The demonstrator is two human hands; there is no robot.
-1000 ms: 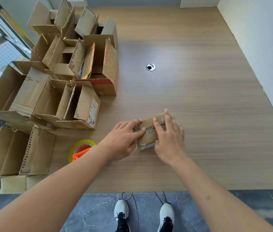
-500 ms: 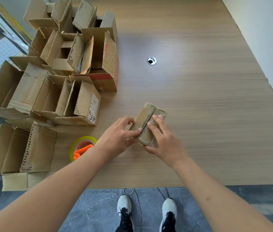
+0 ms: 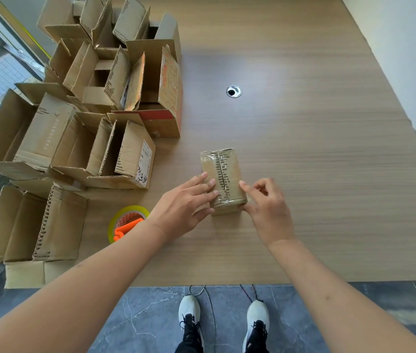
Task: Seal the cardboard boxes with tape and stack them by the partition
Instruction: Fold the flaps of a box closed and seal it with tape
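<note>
Both hands are working the same small box right now. The left hand [image 3: 185, 206] is lying with straight fingers pressing flat on the left part of the small taped box [image 3: 223, 178], fingertips reaching up near the middle seam. The right hand [image 3: 265, 205] is sitting against the box's near right corner with its fingers loosely bent, index tip touching the top edge; I can't tell if it's actually pinching anything, it looks more like steadying or rubbing down tape.

The box is sitting on the desk [image 3: 316, 149], pretty much dead center in front of the person, its long axis running near-to-far with a slight lean. Clear tape is already shining along the seam, so my guess is this one is basically sealed and the smoothing is wrapping up. The hands are at the near end, one on each side, so either could scoop it. The white partition [image 3: 410, 59] is running along the right side, so the right hand is the closer one for carrying it over there.

Off to the left, a pile of open boxes [image 3: 115, 115] is waiting, and the tape roll [image 3: 127, 222] with its orange handle is lying just left of the left forearm.
</note>
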